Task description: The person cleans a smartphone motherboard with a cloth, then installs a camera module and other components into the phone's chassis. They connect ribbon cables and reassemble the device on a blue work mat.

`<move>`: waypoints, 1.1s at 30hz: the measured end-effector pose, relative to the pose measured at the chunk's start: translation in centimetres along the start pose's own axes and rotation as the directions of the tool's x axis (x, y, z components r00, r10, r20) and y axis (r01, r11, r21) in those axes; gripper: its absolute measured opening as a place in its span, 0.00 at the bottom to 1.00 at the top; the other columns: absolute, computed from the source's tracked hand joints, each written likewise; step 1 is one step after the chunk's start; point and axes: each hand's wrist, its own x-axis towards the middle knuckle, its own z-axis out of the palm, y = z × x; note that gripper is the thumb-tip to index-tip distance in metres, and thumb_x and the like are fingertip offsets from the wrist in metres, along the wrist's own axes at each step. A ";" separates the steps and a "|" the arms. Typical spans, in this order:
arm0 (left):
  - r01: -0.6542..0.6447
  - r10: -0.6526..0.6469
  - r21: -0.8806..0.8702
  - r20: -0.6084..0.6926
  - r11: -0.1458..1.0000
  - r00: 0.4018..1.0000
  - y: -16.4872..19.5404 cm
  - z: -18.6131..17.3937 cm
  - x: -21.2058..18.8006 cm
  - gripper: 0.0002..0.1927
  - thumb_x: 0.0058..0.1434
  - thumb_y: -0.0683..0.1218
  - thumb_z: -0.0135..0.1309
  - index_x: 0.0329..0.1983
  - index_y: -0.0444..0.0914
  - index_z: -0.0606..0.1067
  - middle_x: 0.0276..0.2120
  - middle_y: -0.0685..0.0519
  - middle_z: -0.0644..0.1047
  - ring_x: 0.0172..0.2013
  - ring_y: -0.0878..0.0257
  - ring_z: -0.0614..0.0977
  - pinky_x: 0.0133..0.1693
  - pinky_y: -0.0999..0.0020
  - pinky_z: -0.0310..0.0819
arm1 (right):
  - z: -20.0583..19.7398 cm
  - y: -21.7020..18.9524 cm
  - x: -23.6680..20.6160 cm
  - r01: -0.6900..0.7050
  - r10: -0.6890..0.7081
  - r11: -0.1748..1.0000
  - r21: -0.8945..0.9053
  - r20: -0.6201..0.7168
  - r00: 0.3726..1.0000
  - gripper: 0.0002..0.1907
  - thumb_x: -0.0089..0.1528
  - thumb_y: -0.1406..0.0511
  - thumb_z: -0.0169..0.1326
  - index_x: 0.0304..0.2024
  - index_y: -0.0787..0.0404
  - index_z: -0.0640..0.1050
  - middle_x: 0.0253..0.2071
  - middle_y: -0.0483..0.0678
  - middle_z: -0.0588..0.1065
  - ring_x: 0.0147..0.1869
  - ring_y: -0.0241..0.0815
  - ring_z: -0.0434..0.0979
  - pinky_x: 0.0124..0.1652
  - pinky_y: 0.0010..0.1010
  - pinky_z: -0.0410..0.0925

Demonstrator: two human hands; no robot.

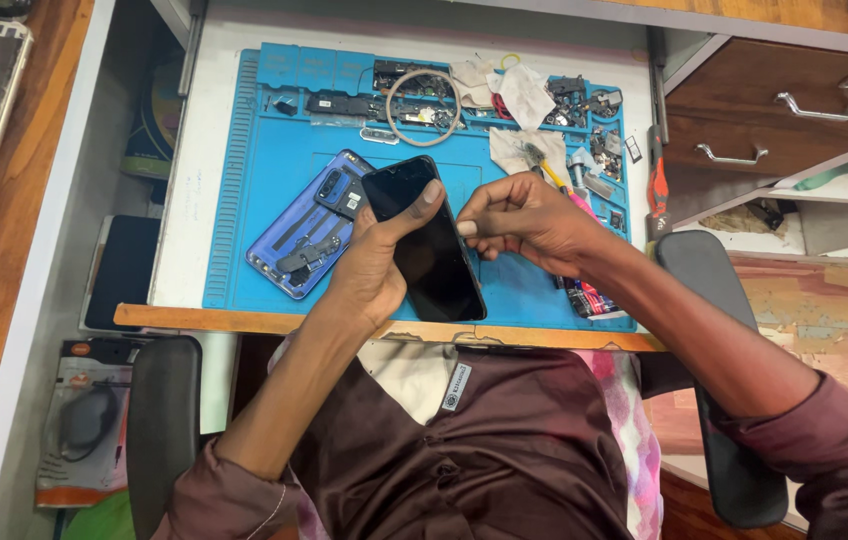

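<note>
Phone (429,245) long axis near-far; left hand (369,270) holds.

Glossy black glass phone (431,250) (smooth), matt blue rubbery mat (274,180), worn wooden edge (244,321).

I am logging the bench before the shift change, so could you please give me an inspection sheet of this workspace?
Surface: blue work mat on a pull-out white tray with a wooden front edge.
Job's things: black phone, screen dark, held above the mat; blue phone back shell lying beside it on the mat.
Clutter: small parts and screws along the mat's top and right compartments, white tissues, a ring-shaped part.
Hands: left hand grips the phone, thumb on the glass; right hand pinches at the phone's right edge.
Cables: nothing seen for certain.
Surroundings: wooden drawers at right, chair armrests below.
</note>
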 end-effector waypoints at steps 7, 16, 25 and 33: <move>-0.059 0.099 -0.214 0.178 0.975 0.979 1.1 -0.4 -1.0 0.19 0.61 0.47 0.69 0.49 0.39 0.73 0.50 0.51 0.75 0.52 0.59 0.77 0.56 0.57 0.76 | 0.4 0.7 -0.4 0.020 -0.018 0.999 -0.040 0.052 0.998 0.16 0.68 0.58 0.54 0.49 0.64 0.80 0.42 0.46 0.78 0.44 0.30 0.78 0.43 0.24 0.74; -0.123 0.205 -0.202 0.458 0.971 0.865 2.1 -1.1 -1.4 0.23 0.60 0.55 0.71 0.47 0.40 0.72 0.68 0.47 0.67 0.66 0.55 0.68 0.62 0.52 0.68 | 1.5 3.2 -0.9 -0.105 0.060 0.986 0.127 0.316 0.947 0.32 0.61 0.65 0.60 0.66 0.57 0.65 0.49 0.48 0.78 0.49 0.37 0.81 0.49 0.27 0.74; -0.245 0.271 -0.123 0.559 0.962 0.784 2.8 -2.0 -0.5 0.45 0.60 0.59 0.70 0.74 0.36 0.65 0.58 0.50 0.73 0.57 0.60 0.75 0.61 0.62 0.72 | -0.1 3.5 -2.2 -0.106 -0.007 0.953 0.285 0.368 0.930 0.33 0.66 0.64 0.60 0.72 0.65 0.65 0.58 0.46 0.73 0.59 0.33 0.73 0.59 0.29 0.69; -0.331 0.316 0.005 0.290 0.944 0.903 4.9 -0.8 -1.8 0.25 0.64 0.46 0.62 0.60 0.31 0.70 0.48 0.44 0.79 0.46 0.58 0.85 0.41 0.63 0.86 | 0.7 1.2 -2.9 0.091 -0.095 0.994 0.059 0.072 0.993 0.30 0.66 0.61 0.56 0.69 0.62 0.66 0.59 0.47 0.73 0.60 0.34 0.75 0.58 0.31 0.70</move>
